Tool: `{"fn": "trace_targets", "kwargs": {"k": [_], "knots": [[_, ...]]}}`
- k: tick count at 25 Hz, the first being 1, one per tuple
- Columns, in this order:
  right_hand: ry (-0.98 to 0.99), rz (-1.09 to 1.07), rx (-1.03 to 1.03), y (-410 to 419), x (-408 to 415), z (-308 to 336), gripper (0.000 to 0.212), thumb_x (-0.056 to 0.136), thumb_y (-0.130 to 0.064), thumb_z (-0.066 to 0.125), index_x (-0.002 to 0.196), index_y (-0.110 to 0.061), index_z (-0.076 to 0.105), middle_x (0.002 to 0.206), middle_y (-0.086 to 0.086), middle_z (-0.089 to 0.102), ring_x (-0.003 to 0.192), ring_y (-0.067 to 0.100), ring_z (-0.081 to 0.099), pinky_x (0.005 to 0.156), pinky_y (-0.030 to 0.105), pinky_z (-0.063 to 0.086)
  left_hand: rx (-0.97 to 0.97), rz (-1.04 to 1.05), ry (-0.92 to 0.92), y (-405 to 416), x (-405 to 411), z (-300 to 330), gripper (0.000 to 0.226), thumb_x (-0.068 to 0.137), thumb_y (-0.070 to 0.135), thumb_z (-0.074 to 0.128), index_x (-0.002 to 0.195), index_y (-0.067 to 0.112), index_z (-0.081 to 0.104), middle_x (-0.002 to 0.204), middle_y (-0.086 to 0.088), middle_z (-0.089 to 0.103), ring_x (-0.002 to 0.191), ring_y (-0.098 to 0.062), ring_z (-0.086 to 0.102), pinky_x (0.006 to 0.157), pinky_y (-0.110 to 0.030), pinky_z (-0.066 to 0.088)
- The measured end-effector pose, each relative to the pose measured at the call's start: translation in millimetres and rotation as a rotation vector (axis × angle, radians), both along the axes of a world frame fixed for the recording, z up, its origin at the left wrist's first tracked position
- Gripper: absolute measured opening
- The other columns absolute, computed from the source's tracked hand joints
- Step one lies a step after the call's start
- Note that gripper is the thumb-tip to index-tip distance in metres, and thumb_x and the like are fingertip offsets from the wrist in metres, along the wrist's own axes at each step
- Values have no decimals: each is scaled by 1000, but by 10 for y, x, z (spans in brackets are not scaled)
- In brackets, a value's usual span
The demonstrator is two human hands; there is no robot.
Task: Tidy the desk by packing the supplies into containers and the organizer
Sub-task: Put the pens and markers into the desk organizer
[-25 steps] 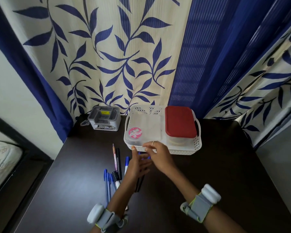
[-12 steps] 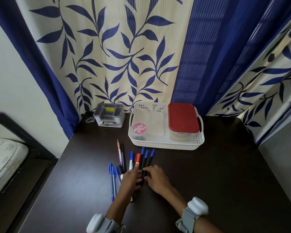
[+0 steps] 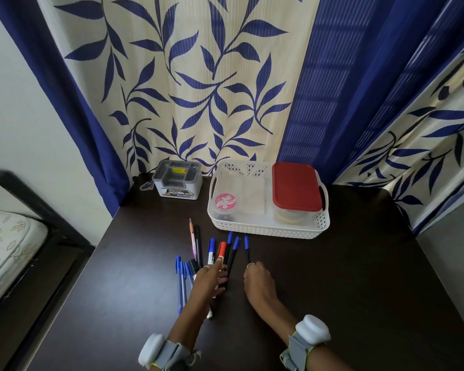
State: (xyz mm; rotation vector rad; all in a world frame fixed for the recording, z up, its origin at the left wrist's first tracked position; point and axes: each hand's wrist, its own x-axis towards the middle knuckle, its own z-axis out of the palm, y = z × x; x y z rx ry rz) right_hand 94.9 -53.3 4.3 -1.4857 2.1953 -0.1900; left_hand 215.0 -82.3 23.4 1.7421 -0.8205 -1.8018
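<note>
On the dark tabletop [image 3: 346,277] a loose row of pens lay near the middle, a little toward the left edge. The left hand [image 3: 208,281] rested flat on the pens, fingers spread and clamped on nothing, one fingertip touching the red-capped marker [image 3: 221,249]. Beside that marker lay a blue-capped marker [image 3: 211,247] and two black pens with blue caps [image 3: 232,246]. The right hand [image 3: 257,279] sat just to the right of them, fingers curled around the lower end of one more blue-capped pen [image 3: 247,247]; whether the pen was truly gripped or only touched could not be told from this angle. A pencil [image 3: 191,236] and a black pen [image 3: 198,242] lay side by side farther left, and three blue pens [image 3: 181,279] lay nearest the left edge, partly under the left wrist.

At the far edge stood a white basket [image 3: 268,230] holding a box with a red lid [image 3: 295,186] at its right end and a pink-labelled round tub [image 3: 225,202] at its left. The grey organizer [image 3: 177,180] stood in the far left corner, apart from the basket. Both wrists wore grey bands [image 3: 306,341].
</note>
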Motion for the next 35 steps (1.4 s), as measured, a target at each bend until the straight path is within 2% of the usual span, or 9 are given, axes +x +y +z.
{"fn": "trace_targets", "kwargs": {"k": [5,9,14,17,20,23,27,31,35], "knots": [[-119,-117,-68,52,-40,60,20,88,-7,50,103,-14,60,113,5,61,107,24,60,87,31,46,-2,39,91,6,-39,33,26,95,27,51,105,5,60,95,-11,65,84,-18,62,68,-23,48],[-277,-125,-129,126,47,188,19,78,-8,58,88,-22,51,85,-3,61,93,21,63,79,27,45,-73,90,174,-12,-6,6,20,91,22,58,102,5,60,98,-13,66,95,-24,65,78,-25,53],[-358,-20,-114,200,259,299,26,75,-10,61,87,-25,44,67,-11,50,77,15,58,67,20,38,-165,176,226,-73,52,-8,25,88,13,62,108,-2,62,89,-16,65,76,-19,62,67,-23,52],[-407,51,-113,186,328,258,26,74,-13,63,85,-26,44,64,-11,47,59,3,47,57,13,33,-190,261,200,-92,96,-5,15,85,5,64,99,2,63,81,-16,69,63,-14,69,61,-21,56],[-557,26,-151,104,333,195,17,77,-15,67,80,-24,53,61,-10,52,52,1,49,61,15,42,-194,326,217,-115,148,23,6,84,1,63,90,0,63,66,-10,69,53,-11,67,55,-19,56],[-493,-73,-251,-71,244,120,5,83,-12,62,84,-15,66,73,-5,57,69,9,58,76,29,50,-184,306,252,-140,217,54,15,89,2,57,100,-9,59,73,-16,65,49,-9,66,48,-17,54],[-276,60,-83,-231,186,64,26,89,-18,55,114,-18,63,112,8,55,106,25,57,94,29,42,-162,299,300,-147,220,79,21,95,3,47,109,-10,55,81,-19,62,49,-9,67,47,-15,53],[-161,33,-14,-257,229,7,21,90,-24,56,108,-14,62,119,11,49,108,29,57,92,31,43,-90,349,396,-168,213,93,16,96,1,42,101,-7,55,82,-17,62,50,-9,68,50,-16,55],[-104,-19,-16,-236,215,-2,17,91,-13,52,106,-11,59,120,11,51,110,29,56,91,33,43,-25,351,435,-178,226,87,14,92,-2,49,85,-3,61,75,-14,66,55,-9,69,55,-16,57]]}}
